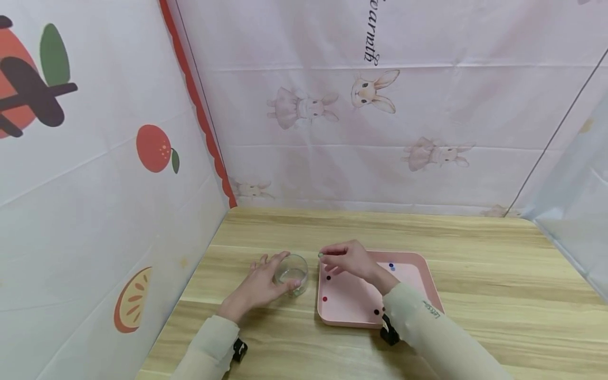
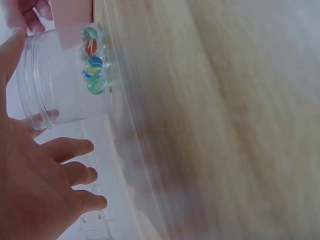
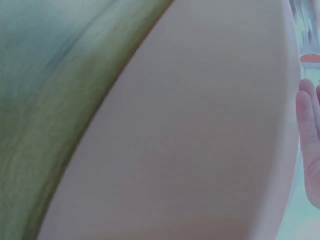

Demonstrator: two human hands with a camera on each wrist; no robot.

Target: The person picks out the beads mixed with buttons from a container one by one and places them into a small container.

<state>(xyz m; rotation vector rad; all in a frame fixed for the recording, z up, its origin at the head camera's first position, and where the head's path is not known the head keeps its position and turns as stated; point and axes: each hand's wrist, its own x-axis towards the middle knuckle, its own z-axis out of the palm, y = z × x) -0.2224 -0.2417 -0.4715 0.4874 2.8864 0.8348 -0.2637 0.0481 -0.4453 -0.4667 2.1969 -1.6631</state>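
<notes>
My left hand [image 1: 258, 285] grips a clear jar [image 1: 285, 275] between thumb and index finger, the other fingers spread out behind it. In the left wrist view the jar [image 2: 65, 80] has a threaded rim and holds several glass marbles [image 2: 94, 65] at its bottom, green, blue-yellow and red-streaked. To the right of the jar, my right hand [image 1: 350, 259] pinches a small greenish marble [image 1: 320, 255] at its fingertips, above the left edge of a pink tray [image 1: 351, 311]. The right wrist view catches only part of the fingers [image 3: 307, 135].
Small round pieces lie scattered in the tray: a red one [image 1: 325, 299], a black one [image 1: 329, 277], and blue ones [image 1: 391, 266] near the far side. The wooden table [image 1: 499, 274] meets printed cloth walls [image 1: 332, 174] at the back and left.
</notes>
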